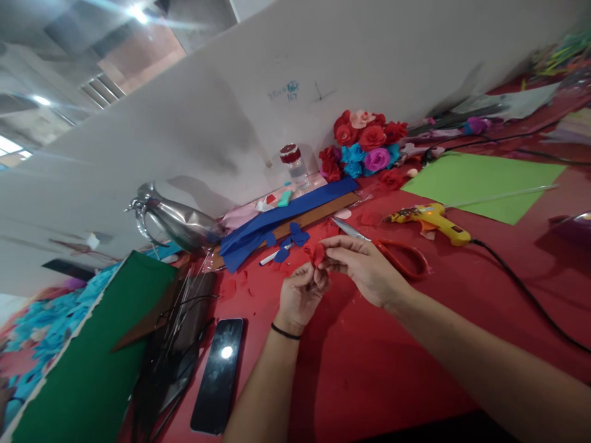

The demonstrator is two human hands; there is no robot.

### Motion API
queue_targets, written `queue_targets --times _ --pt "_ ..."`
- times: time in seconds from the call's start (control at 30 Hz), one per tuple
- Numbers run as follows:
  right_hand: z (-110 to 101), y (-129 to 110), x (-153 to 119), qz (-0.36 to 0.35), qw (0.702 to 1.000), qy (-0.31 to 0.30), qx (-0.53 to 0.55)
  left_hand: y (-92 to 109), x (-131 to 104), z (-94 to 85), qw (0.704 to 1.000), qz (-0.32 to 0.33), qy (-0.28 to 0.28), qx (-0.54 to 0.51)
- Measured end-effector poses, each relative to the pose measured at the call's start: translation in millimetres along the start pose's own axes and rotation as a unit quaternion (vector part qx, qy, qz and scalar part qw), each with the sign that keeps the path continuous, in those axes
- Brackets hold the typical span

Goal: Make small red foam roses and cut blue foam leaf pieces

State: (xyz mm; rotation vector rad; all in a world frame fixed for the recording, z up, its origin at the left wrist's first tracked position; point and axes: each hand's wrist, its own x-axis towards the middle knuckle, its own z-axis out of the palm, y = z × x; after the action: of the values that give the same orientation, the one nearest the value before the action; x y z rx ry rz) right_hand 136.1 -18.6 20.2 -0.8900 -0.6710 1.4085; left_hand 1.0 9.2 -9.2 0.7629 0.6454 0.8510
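Note:
Between my two hands is a small red paper flower (314, 252), its petals curled at the top. My left hand (302, 295) pinches it from below, thumb against fingers. From the right, my right hand (357, 264) closes its fingertips on the flower's edge. Scissors with red handles (409, 261) lie just behind my right hand, blades pointing left. Blue paper petals (298, 235) and a white pen (270, 258) rest a little beyond the flower. Small red paper scraps (228, 288) are scattered left of my hands.
A yellow glue gun (438, 221) lies at right, near a green sheet (489, 181). Paper roses (369, 141) and a jar (295, 166) stand by the wall. Blue paper strips (286, 215), a metal jug (180, 218), a phone (219, 375) and a green board (96, 357) are leftward.

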Motion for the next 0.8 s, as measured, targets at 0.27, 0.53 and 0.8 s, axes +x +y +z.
queue_targets --times 0.27,0.53,0.8 --pt "-2.1 4.4 0.3 -0.019 0.999 -0.003 -0.050 0.1 -1.6 0.6 1.000 0.007 -0.005 0.008" --pt "-0.8 6.8 -0.6 -0.003 0.996 -0.041 -0.085 0.1 -2.4 1.8 1.000 0.013 -0.020 0.012" --pt "0.5 8.6 -2.2 -0.005 0.995 -0.062 -0.075 1.6 -4.5 4.5 1.000 0.014 -0.018 0.011"
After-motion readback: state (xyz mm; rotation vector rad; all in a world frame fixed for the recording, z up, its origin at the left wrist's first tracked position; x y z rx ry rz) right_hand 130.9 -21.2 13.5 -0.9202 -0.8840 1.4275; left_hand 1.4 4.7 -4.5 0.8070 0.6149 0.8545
